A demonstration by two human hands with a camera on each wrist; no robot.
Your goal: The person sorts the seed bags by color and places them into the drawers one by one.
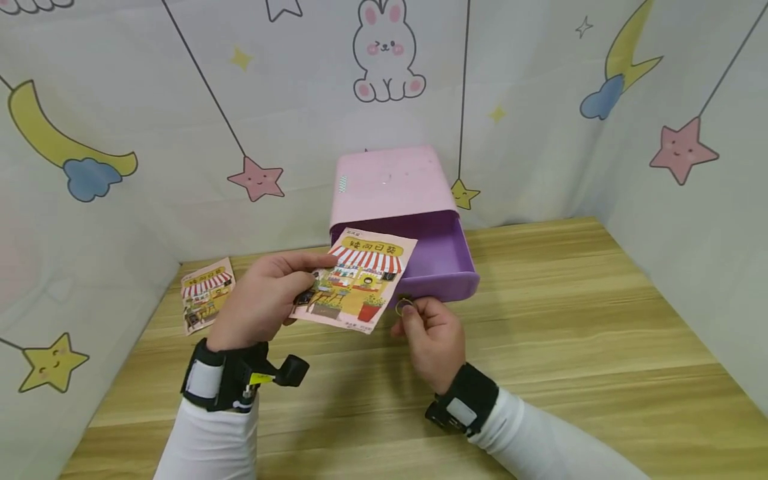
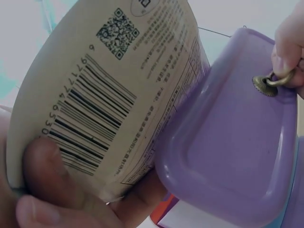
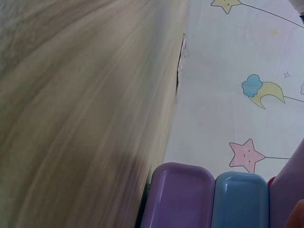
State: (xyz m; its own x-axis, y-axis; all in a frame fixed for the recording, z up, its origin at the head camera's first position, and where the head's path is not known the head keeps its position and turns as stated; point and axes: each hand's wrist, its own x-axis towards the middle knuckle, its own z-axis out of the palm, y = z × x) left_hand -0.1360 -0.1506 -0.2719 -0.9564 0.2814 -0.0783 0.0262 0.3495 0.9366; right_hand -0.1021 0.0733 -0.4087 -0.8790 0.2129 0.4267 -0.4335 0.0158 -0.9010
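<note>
My left hand (image 1: 264, 293) pinches a paper seed packet (image 1: 360, 280) by its left edge, thumb on the printed front with its striped awning. Its back, with a barcode and QR code, faces the left wrist view. The packet overlaps the pulled-out purple drawer (image 1: 441, 250) of a pink drawer box (image 1: 390, 183). With thumb and fingers my right hand (image 1: 437, 333) grips the brass ring pull (image 2: 280, 80) on the drawer's front. The visible part of the drawer's inside is bare. Only a bit of my right hand shows in the right wrist view.
A second packet (image 1: 207, 293) with the same print lies on the wooden table (image 1: 570, 320), left of my left hand. Below the pulled-out drawer are a blue drawer front (image 3: 242, 199) and a purple drawer front (image 3: 183, 194). A patterned white curtain (image 1: 528, 133) hangs behind the table.
</note>
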